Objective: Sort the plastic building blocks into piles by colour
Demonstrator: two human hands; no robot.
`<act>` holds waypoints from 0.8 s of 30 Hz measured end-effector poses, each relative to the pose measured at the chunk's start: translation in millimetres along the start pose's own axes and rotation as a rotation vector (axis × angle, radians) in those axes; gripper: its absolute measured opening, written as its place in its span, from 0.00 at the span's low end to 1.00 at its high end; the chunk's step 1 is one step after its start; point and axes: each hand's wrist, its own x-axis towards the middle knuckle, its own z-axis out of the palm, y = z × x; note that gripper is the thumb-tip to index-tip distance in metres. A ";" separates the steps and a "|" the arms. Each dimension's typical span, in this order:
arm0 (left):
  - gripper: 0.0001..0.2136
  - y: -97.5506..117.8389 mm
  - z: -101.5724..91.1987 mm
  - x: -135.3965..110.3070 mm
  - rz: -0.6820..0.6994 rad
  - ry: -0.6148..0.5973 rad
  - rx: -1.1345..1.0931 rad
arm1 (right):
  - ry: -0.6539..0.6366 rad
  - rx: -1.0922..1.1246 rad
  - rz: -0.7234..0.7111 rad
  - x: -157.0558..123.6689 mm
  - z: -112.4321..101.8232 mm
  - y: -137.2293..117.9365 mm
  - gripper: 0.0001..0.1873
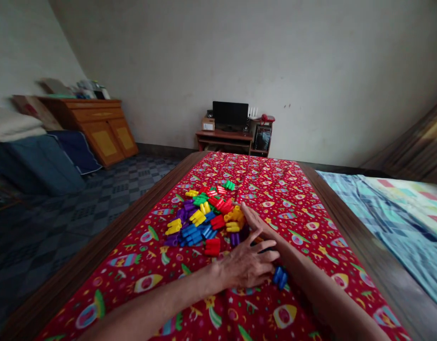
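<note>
A heap of plastic building pieces (204, 218) in yellow, blue, red, purple and green lies on a red patterned cloth (296, 208). My right hand (254, 220) reaches in from the right. Its fingers are stretched out and touch the yellow and purple pieces at the heap's right edge. My left hand (245, 263) lies just in front of it with fingers spread, their tips over my right wrist. Something small and dark shows between the two hands; I cannot make it out. A single blue piece (280, 277) lies on the cloth right of my left hand.
The cloth covers a long wooden table (97, 246) with bare brown edges. A bed with a striped sheet (399, 213) is at the right. A wooden cabinet (97, 125) stands at the left and a desk with a monitor (230, 116) by the far wall.
</note>
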 end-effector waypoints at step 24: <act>0.16 -39.4 -8.0 -64.7 -0.568 -0.072 0.147 | 0.003 -0.490 -0.273 -37.8 14.7 6.2 0.26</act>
